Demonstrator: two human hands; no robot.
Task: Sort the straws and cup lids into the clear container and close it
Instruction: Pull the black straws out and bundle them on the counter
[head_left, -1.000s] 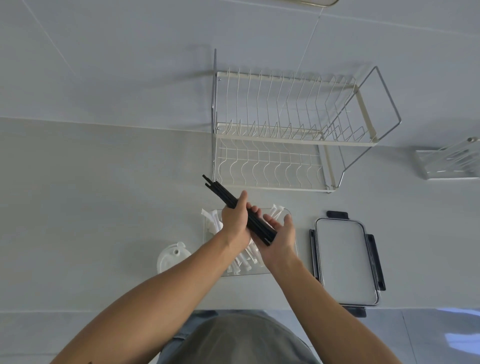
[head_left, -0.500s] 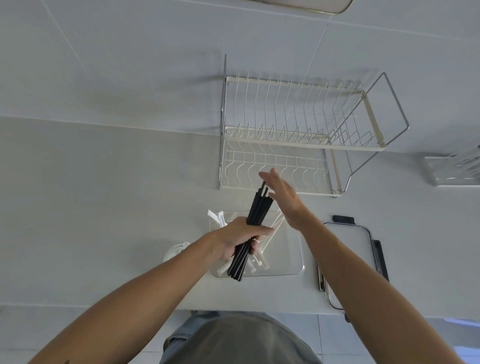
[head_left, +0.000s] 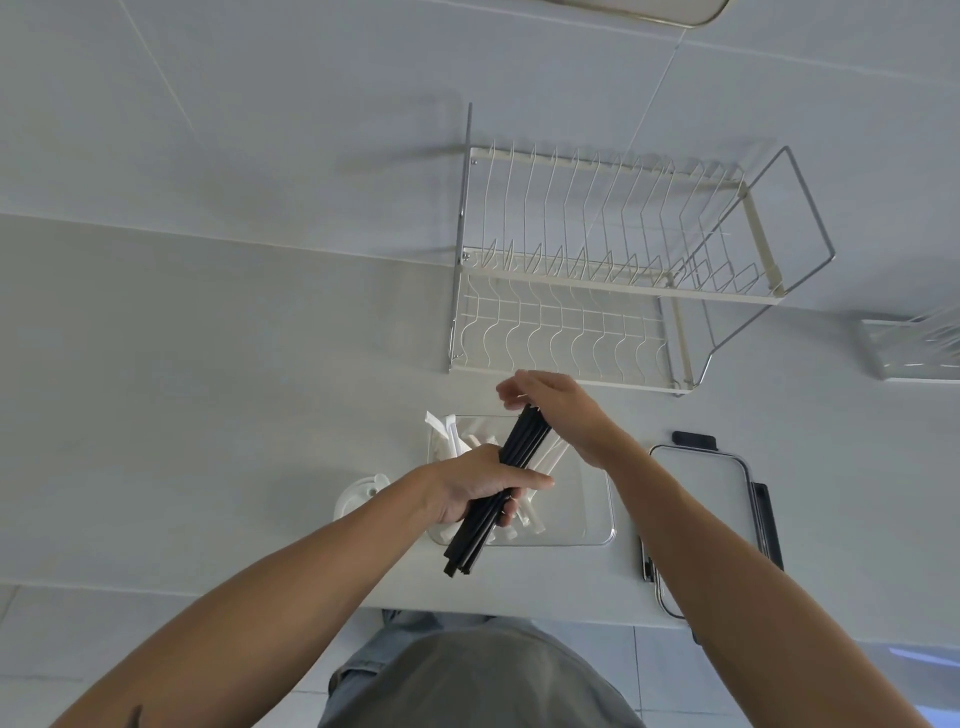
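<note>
The clear container (head_left: 587, 514) is sitting in the lower middle of the frame on the white counter (head_left: 208, 389), close to the counter's near edge. Inside it, white straws (head_left: 524, 514) are lying in a loose pile, and some of them are sticking out over its upper left corner. The right half of the container is showing only its bare bottom. Just to the right, apart from the container, its lid (head_left: 698, 509) with dark clips is lying flat, partly hidden by the right forearm. A white cup lid (head_left: 358, 493) is resting on the counter just left of the container, partly covered by the left wrist.

Behind the container, in the upper middle, a wire dish rack (head_left: 613, 270) is standing against the wall. The counter to the left of the frame is giving wide free room.

The left hand (head_left: 467, 493) is gripping a bundle of black straws (head_left: 498, 488) around its middle, fingers curled tight, above the container. The bundle is leaning from the lower left up to the right. The right hand (head_left: 561, 410) is touching the upper ends of the bundle with bent fingers; I cannot tell whether it is pinching them.
</note>
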